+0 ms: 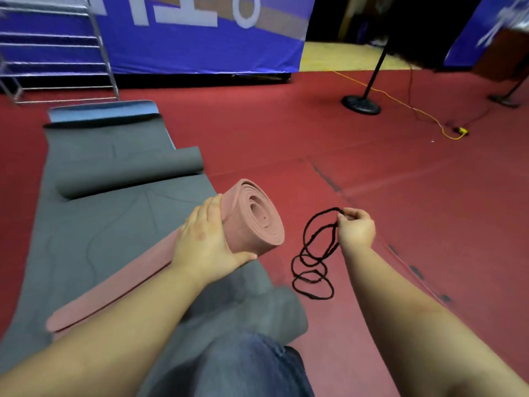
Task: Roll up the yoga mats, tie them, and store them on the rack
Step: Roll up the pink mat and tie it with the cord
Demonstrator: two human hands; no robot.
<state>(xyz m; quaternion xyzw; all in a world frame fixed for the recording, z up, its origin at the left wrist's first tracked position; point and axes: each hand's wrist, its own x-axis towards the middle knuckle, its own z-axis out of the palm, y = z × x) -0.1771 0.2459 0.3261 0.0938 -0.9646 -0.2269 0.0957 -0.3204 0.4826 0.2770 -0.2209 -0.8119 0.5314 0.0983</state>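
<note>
Nearest, a blue-jeaned knee (252, 365) over a rolled end of the grey mat (94, 242). Just ahead, left hand (207, 239) laid over the pink mat (252, 216), fingers (211, 207) straight and close together across the top of the roll, thumb under its lower edge; roll tilted, spiral end facing right, its loose tail trailing back over the grey mat toward the lower left. Right of those fingers, apart from the roll, right hand (356, 226) raised above the red floor (372, 173), fingers curled and pinching the top of a black cord (313, 259); loops hanging below the pinch, lowest coils lying on the floor. Beyond the left fingers, a second grey roll (128, 173) crosswise on the grey mat, then a blue mat (103, 110). Farthest left, a metal rack (57, 53) before a blue banner (200, 38); far right, a black stand base (361, 104) and a yellow cable (415, 110).
</note>
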